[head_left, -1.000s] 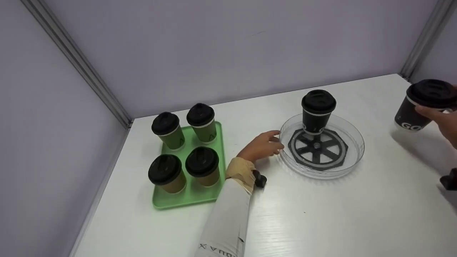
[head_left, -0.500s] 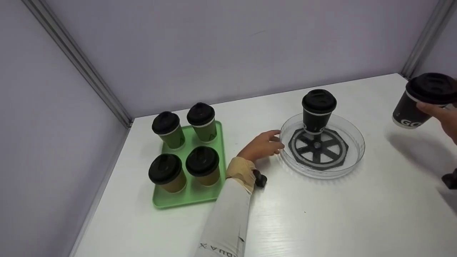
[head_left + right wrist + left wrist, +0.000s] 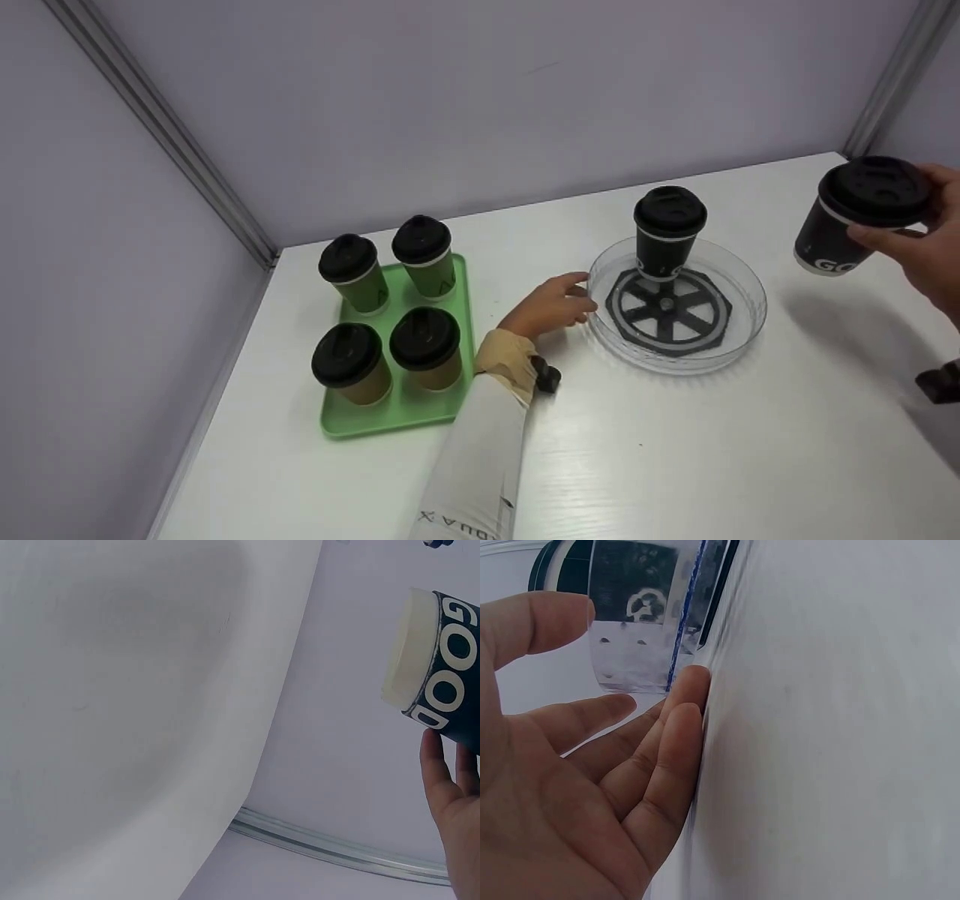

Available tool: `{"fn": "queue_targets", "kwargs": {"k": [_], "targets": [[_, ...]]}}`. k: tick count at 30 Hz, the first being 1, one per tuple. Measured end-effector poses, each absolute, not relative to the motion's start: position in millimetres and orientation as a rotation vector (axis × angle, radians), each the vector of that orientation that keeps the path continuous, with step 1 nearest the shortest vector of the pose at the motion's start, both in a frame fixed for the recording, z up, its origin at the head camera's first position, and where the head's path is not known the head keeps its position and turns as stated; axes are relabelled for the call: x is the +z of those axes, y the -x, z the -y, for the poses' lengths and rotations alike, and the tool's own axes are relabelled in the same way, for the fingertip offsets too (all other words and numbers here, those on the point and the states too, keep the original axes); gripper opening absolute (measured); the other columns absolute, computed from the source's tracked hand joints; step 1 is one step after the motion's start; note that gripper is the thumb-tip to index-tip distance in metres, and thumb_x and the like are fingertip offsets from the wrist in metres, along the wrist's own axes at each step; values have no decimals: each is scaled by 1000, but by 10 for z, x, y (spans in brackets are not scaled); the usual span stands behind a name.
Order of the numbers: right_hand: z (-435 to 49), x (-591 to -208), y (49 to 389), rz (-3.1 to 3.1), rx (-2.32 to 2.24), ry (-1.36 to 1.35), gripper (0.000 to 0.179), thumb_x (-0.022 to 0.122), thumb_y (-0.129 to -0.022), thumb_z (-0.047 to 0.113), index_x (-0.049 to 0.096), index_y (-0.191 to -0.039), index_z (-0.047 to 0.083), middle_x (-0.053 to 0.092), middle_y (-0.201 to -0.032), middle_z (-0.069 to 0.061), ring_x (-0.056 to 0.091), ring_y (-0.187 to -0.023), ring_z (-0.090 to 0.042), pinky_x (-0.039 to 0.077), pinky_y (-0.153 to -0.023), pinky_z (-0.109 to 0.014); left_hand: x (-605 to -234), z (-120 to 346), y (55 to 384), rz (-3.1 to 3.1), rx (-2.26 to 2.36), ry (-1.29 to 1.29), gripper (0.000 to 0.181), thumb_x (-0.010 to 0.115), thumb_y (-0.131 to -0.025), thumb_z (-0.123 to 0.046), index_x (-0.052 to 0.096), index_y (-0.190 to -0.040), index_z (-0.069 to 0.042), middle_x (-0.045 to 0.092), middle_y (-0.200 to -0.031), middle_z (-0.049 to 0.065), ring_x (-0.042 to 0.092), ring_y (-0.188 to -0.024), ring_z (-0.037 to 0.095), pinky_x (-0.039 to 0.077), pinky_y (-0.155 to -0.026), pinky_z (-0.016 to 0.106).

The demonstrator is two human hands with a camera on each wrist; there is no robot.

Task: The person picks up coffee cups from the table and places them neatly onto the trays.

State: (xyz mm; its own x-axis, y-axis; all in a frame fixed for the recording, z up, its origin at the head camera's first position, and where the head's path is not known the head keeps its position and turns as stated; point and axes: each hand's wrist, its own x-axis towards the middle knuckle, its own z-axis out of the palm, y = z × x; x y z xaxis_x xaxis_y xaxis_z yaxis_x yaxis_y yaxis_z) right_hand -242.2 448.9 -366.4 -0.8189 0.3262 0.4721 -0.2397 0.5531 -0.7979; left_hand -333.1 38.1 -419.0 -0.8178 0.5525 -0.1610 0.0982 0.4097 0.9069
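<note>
In the head view my right hand (image 3: 926, 251) grips a black lidded paper coffee cup (image 3: 831, 238) near its lid, tilted slightly and raised above the table at the far right. White "GOOD" lettering shows on that cup (image 3: 454, 664) in the right wrist view. My left hand (image 3: 551, 306) rests beside a round transparent dish (image 3: 679, 366), its loosely bent fingers at the dish's left wall. Thumb and fingers stand apart in the left wrist view, fingertips at the dish wall (image 3: 630, 656). Another black lidded cup (image 3: 664, 255) stands upright at the back of the dish, over a dark spoked disc (image 3: 667, 349).
A green tray (image 3: 375, 425) on the left bears several lidded paper cups, two green (image 3: 435, 279) and two brown (image 3: 437, 375). The white table (image 3: 675, 472) meets a pale wall (image 3: 487, 112) behind, with further panels at both sides.
My right hand has carried its black cup leftward, lifting it a little at first, so more of the hand shows. My left hand, the dish and the tray cups stay where they were.
</note>
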Motion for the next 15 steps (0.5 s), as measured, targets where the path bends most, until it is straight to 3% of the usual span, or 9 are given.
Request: {"fn": "queue_targets", "kwargs": {"k": [7, 15], "targets": [[-4349, -3614, 2379, 2220, 1284, 18, 78, 76, -81, -1, 36, -146, 14, 46, -127, 6, 46, -115, -10, 43, -92, -16, -4189, -372, 3334, -2243, 1379, -549, 64, 61, -92, -20, 37, -150, -9, 57, -131, 12, 65, -92, 16, 49, -82, 29], [-4206, -3592, 2334, 2210, 1399, -118, 81, 77, -76, -9, 38, -144, 12, 48, -128, 0, 47, -114, -13, 43, -83, -9, -4192, -380, 3339, -2243, 1384, -541, 64, 61, -91, -19, 37, -150, -8, 57, -131, 12, 65, -92, 17, 50, -82, 29]]}}
